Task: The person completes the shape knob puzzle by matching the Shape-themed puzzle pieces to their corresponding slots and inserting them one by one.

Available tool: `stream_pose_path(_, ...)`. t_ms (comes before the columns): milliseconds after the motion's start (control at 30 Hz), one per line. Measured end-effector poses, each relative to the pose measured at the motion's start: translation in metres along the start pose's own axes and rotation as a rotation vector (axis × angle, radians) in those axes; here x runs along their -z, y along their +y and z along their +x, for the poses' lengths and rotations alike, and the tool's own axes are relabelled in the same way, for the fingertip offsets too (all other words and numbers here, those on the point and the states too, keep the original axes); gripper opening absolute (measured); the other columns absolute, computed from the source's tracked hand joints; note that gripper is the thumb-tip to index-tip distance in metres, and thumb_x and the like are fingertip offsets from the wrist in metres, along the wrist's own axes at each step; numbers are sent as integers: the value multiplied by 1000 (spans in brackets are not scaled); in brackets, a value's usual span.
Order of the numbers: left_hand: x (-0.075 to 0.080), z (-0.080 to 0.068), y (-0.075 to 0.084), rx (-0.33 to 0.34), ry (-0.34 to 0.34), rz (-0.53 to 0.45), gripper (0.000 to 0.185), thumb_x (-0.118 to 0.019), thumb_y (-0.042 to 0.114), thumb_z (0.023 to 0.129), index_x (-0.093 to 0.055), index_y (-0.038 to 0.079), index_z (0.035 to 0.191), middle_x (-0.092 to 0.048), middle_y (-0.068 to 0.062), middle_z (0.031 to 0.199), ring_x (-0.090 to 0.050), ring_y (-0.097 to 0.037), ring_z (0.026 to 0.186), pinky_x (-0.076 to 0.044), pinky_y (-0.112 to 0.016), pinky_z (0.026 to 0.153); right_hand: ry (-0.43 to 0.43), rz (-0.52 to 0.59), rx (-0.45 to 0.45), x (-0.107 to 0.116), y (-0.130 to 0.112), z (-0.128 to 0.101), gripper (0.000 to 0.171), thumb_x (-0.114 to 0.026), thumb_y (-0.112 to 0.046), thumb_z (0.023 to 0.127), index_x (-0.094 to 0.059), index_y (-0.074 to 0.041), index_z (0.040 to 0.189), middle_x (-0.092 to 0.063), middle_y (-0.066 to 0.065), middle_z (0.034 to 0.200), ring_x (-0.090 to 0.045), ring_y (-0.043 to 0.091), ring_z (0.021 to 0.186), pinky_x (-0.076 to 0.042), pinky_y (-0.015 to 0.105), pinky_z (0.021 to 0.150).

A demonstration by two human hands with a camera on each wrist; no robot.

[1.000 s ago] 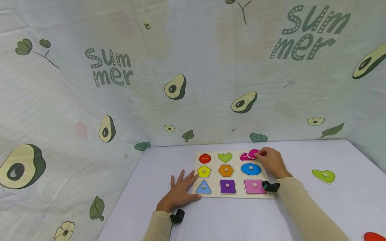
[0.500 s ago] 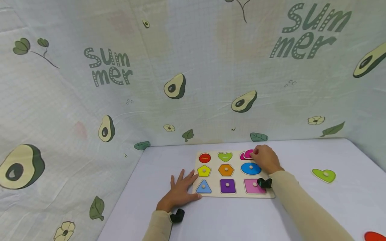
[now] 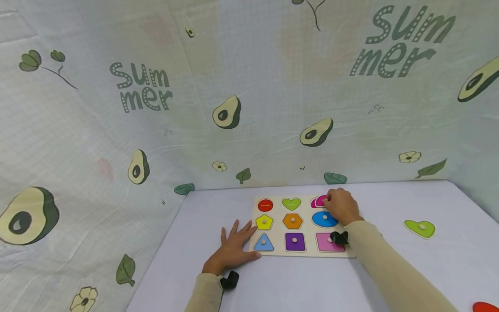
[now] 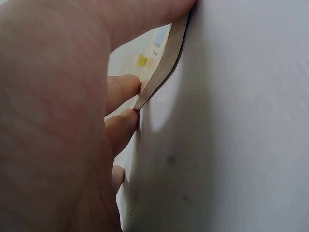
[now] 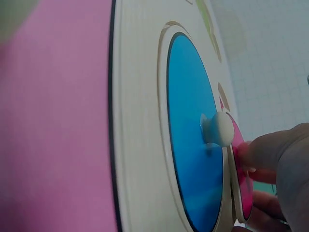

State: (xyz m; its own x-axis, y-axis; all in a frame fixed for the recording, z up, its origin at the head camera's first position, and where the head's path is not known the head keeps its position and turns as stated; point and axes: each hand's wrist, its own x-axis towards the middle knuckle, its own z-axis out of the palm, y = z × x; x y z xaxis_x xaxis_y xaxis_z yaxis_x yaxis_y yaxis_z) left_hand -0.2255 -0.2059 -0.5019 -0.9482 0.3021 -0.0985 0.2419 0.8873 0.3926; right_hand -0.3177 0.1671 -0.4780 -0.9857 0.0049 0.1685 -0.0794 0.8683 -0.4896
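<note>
Left hand [image 3: 233,251]: flat, fingers spread, on the table against the puzzle board's [image 3: 278,211] left edge, unmoved.
Right hand [image 3: 341,206]: pinching the magenta piece [image 3: 320,201] at the board's far right corner (it has slid left, nearer its slot).

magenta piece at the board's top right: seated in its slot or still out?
Not seated. The magenta piece sits offset, with slot colour showing at its left edge, pinched by the right hand on the puzzle board.
</note>
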Motion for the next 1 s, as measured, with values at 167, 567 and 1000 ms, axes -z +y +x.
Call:
stream_pose_path(167,-1,-1,1,7,-6,-7,87,-67,65,78,-41,32,155,-28,7,164,1,-34,153,13,-70,111,-4,-17,20,-4,1,2,23,-73,-20,91,-70,2,97,-59,15,86,-55,32,83,-55,47,70)
stream_pose_path(567,-1,0,-1,4,2,7,87,-66,67,78,-40,33,155,-27,8,164,2,-33,153,13,-69,111,-81,-48,1,0,-7,5,28,-73,-24,92,-72,2,103,-59,14,88,-56,30,83,-54,45,71)
stream_pose_path(1000,1,-1,1,3,-2,10,87,-66,66,78,-40,32,155,-27,8,164,1,-34,153,12,-70,111,-63,-40,71,-3,-6,3,29,-71,-22,94,-73,0,113,-63,20,102,-59,36,94,-56,54,81)
